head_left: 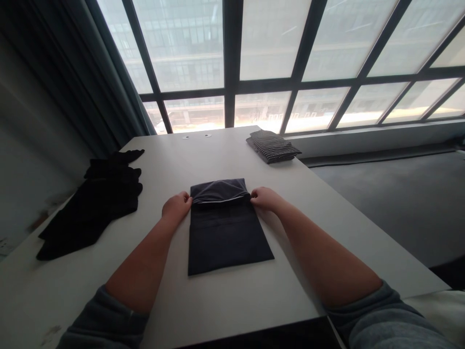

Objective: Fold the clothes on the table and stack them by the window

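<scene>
A dark folded garment (225, 232) lies flat in the middle of the white table (225, 300), its far end folded over in a band. My left hand (177, 206) is closed, pinching the garment's left edge at that fold. My right hand (265, 198) is closed on the right edge at the same height. Both forearms stretch out over the table from grey sleeves.
A heap of black clothes (96, 201) lies at the table's left side. A folded striped garment (273, 145) sits at the far right corner. Large windows (269, 58) run behind the table, with a dark curtain (69, 82) at left and grey floor (392, 203) to the right.
</scene>
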Demonstrator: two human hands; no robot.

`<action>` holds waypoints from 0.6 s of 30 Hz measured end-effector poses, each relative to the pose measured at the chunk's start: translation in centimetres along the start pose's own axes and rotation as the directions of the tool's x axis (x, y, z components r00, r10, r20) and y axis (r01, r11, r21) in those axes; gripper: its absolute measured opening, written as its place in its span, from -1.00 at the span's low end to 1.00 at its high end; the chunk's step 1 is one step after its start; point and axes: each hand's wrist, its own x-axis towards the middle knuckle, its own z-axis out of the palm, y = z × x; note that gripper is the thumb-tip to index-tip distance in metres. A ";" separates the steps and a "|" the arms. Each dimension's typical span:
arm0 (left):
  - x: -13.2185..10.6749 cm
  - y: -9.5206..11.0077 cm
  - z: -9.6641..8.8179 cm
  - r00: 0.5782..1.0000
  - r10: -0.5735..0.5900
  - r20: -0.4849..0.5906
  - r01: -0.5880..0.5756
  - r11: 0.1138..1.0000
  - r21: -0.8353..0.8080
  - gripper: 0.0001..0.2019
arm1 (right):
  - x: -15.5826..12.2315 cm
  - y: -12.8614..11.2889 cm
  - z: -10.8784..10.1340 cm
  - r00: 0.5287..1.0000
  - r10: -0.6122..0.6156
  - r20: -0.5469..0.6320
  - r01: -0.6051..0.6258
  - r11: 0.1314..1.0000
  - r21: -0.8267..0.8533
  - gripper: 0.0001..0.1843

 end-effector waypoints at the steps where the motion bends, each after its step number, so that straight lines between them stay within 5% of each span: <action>1: 0.0 0.3 0.1 0.997 0.053 -0.063 -0.050 0.997 0.055 -0.81 | -0.1 -0.1 -0.2 0.997 -0.002 -0.074 0.000 1.000 -0.017 -0.77; 4: 0.4 1.6 0.8 0.936 0.313 -0.159 -0.287 0.943 0.166 -0.73 | -0.1 -0.8 0.0 0.941 -0.028 -0.338 0.039 0.999 0.024 -0.67; 7: 0.9 3.3 2.5 0.870 0.490 -0.056 -0.476 0.864 0.166 -0.64 | 0.4 -2.2 1.4 0.907 -0.148 -0.394 0.186 0.981 0.058 -0.62; 12: 1.4 4.4 5.3 0.881 0.443 0.167 -0.469 0.863 0.186 -0.38 | 1.8 -3.2 4.0 0.941 -0.281 -0.189 0.293 0.955 0.038 -0.41; 15: 1.6 3.9 5.7 0.900 0.376 0.222 -0.417 0.890 0.182 -0.37 | 2.2 -2.5 4.6 0.975 -0.222 -0.005 0.222 0.975 -0.017 -0.21; 18: 1.8 3.2 5.6 0.912 0.340 0.231 -0.384 0.905 0.182 -0.34 | 2.4 -1.7 4.7 0.992 -0.119 0.044 0.120 0.992 -0.036 -0.17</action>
